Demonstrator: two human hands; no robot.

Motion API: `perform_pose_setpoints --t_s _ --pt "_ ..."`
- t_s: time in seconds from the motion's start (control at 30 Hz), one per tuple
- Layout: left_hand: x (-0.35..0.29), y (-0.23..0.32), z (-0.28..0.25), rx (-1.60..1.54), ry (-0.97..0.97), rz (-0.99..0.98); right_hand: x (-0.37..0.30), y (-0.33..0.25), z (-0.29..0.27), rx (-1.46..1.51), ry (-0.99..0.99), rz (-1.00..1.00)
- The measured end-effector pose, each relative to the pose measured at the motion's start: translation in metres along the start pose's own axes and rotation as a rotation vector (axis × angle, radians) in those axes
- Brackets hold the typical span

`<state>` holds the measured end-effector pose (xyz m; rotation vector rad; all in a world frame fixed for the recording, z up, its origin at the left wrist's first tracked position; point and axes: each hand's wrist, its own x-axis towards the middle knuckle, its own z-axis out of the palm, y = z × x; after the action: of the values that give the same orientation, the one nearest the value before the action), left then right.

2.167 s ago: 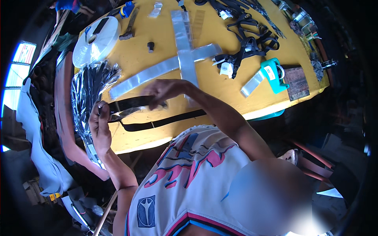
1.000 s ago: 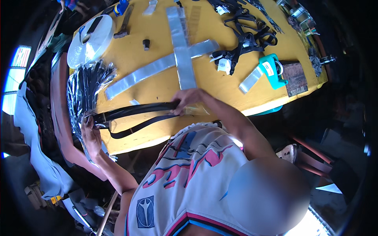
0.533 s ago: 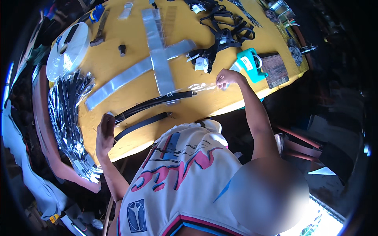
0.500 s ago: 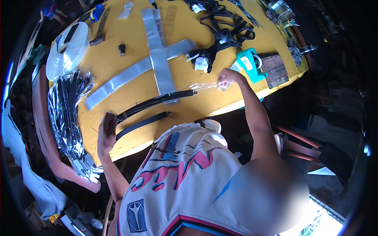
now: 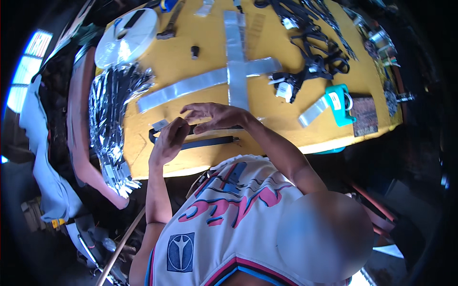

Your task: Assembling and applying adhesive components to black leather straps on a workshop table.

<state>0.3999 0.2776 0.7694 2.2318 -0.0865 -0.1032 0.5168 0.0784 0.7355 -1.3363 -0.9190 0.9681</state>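
A black strap [image 5: 210, 142] lies folded near the front edge of the yellow table [image 5: 267, 143], its loop at the left end. My left hand [image 5: 169, 143] is closed over this strap beside the loop; a small white tag [image 5: 160, 125] shows just behind the knuckles. Right beside it, my right hand [image 5: 217, 116] reaches across the strap's upper length, fingers stretched and apart, thumb beneath. It covers part of the strap, and I see nothing held in it. Long clear plastic strips [image 5: 237, 66] lie crossed beyond my hands.
At right stands a teal tape dispenser [image 5: 339, 105] beside a dark plate [image 5: 365, 117]. Tangled black straps [image 5: 315, 66] lie behind it. Bagged black straps [image 5: 112, 119], a white reel [image 5: 126, 38], a hammer [image 5: 171, 24] and a small black cap [image 5: 194, 52] are at left.
My right hand has come left from near the tape dispenser to beside my left hand, its fingers now spread. The clear film between it and the strap no longer shows. The view has shifted.
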Motion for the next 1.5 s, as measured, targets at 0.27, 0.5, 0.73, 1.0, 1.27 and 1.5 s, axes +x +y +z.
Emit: perform_pose_setpoints --t_s 0.27,0.5,0.73,1.0,1.27,1.5 --pt "-0.010 -0.009 -0.018 -0.136 -0.020 -0.055 0.003 0.008 0.001 0.186 0.018 0.144" --pt "-0.023 -0.058 -0.048 -0.310 -0.147 -0.202 -0.014 -0.006 -0.020 0.167 -0.008 0.219" --pt "-0.012 -0.019 -0.048 -0.252 -0.065 -0.043 -0.001 0.001 -0.009 0.221 0.017 0.137" --pt "-0.012 -0.002 -0.055 -0.145 0.002 -0.007 0.008 -0.027 0.003 0.200 0.020 0.123" --pt "-0.014 0.018 -0.059 -0.067 -0.054 -0.077 0.004 -0.024 0.002 0.143 0.051 0.150" --pt "-0.013 0.011 -0.057 -0.126 -0.102 0.006 0.013 -0.031 0.008 0.178 -0.003 0.128"
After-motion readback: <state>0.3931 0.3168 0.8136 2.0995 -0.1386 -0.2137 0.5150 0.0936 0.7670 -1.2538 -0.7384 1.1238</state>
